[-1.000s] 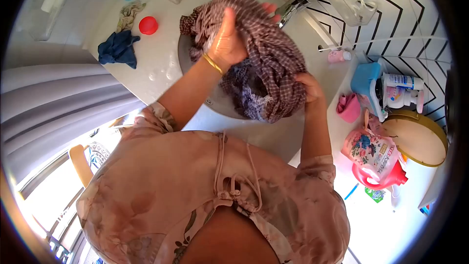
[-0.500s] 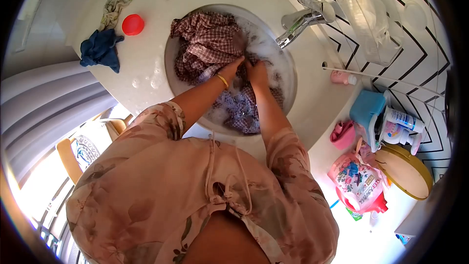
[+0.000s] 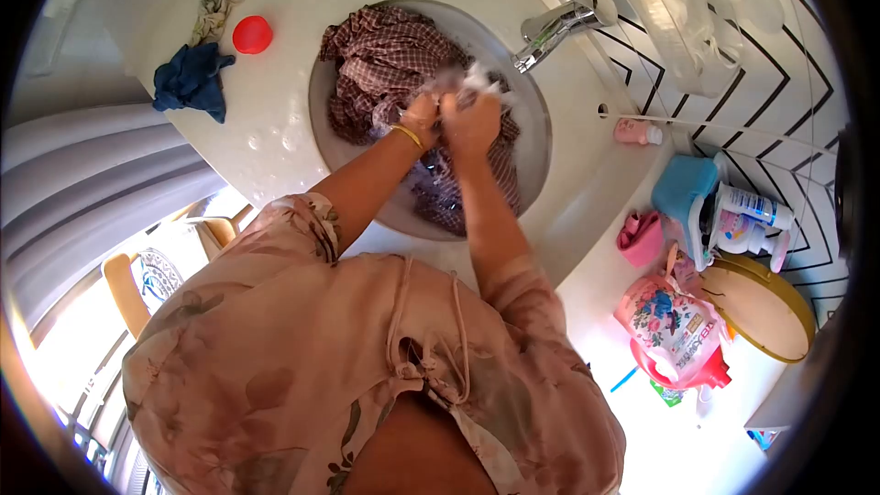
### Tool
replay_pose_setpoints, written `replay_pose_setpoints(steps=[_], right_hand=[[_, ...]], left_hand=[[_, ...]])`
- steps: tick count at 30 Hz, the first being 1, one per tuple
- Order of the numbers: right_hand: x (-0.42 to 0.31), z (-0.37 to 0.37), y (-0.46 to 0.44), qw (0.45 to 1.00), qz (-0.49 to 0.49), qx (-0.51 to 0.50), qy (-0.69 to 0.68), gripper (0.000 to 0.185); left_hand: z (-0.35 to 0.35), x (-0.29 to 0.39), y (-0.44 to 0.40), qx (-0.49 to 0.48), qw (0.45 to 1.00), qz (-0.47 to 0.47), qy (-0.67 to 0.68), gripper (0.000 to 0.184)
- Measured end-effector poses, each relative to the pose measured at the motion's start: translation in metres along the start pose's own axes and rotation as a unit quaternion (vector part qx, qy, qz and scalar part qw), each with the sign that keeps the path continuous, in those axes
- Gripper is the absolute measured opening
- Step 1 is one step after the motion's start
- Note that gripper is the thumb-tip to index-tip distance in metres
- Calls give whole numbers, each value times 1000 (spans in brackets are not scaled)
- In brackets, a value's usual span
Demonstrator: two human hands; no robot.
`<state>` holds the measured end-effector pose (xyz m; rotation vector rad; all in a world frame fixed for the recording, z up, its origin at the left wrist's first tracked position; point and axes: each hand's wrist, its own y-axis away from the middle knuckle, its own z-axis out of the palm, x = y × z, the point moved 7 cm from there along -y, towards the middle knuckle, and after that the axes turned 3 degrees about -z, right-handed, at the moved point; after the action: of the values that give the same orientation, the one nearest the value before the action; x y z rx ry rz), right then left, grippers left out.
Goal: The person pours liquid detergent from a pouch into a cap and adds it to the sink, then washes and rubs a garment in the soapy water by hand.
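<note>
A wet checked garment (image 3: pixel 380 60), dark reddish-brown with pale lines, lies bunched in the round sink (image 3: pixel 541 151) with suds about it. My left hand (image 3: pixel 423 117), a yellow bangle (image 3: pixel 407 135) at its wrist, is closed on the cloth near the middle of the basin. Pressed close beside it, my right hand (image 3: pixel 472 124) is a foamy fist, also gripping the garment. White foam (image 3: pixel 481 78) sits just beyond the knuckles. Some fingertips are blurred or hidden by cloth and suds.
A chrome faucet (image 3: pixel 555 32) reaches over the sink's right rim. On the left counter lie a red round lid (image 3: pixel 252 35), a dark blue cloth (image 3: pixel 192 81) and a patterned rag (image 3: pixel 217 14). Detergent packaging (image 3: pixel 674 325), a blue container (image 3: pixel 685 185) and bottles (image 3: pixel 752 206) stand at right.
My hands have come closer together, and the right one has moved left into a fist. Foam has gathered above the knuckles. Less froth shows along the basin's right side.
</note>
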<state>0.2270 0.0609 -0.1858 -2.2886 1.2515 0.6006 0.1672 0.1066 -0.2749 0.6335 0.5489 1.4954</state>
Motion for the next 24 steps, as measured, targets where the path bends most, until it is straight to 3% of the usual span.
replay_pose_setpoints(steps=[2,3,4,5,6,7,8,11,12,13,14,15,16,18,19,20,21,23,24], right_hand=[[24,6,-18,966,203,-126,-98,47],[31,5,-17,944,230,-120,-204,46],[39,8,-13,910,253,-115,-307,45],[34,8,-8,865,273,-112,-406,45],[25,0,4,849,251,-100,-454,46],[-5,-30,13,945,103,-54,-305,44],[-42,-53,26,989,-53,-5,-139,41],[-100,-57,55,977,-211,9,30,31],[-66,-41,39,975,-218,28,-8,22],[-40,-41,14,994,-104,28,-11,26],[2,-31,-11,983,138,-64,-99,36],[69,8,-27,950,208,-154,-177,47],[80,18,-30,885,295,-238,-270,52],[84,13,-35,913,239,-177,-280,57],[80,7,-29,924,211,-151,-281,59],[61,-10,-15,967,200,-94,-126,58],[54,-2,0,979,171,-96,-54,57],[49,18,17,986,108,-97,86,56],[60,32,16,972,159,-160,63,54]], left_hand=[[-11,9,1,3,997,25,-68,30],[-11,13,-1,0,994,41,-98,30],[10,21,34,74,986,53,-137,26],[11,22,32,63,988,56,-129,27],[7,22,29,54,990,58,-119,27],[4,21,26,46,991,59,-108,28],[9,14,22,11,999,-31,-36,25],[22,4,35,-52,985,109,-124,26],[24,2,33,-38,985,98,-139,26],[26,3,30,-23,983,88,-157,26],[26,2,29,-8,981,73,-178,27],[26,-1,28,4,979,55,-198,27],[27,1,28,-12,977,56,-204,32],[28,5,25,-43,975,61,-211,42],[24,3,21,-34,993,51,-104,46],[19,1,16,-23,999,40,3,51],[14,0,10,-13,993,32,110,55],[5,-2,-3,5,948,16,317,64],[0,-3,-7,15,911,7,412,68]])
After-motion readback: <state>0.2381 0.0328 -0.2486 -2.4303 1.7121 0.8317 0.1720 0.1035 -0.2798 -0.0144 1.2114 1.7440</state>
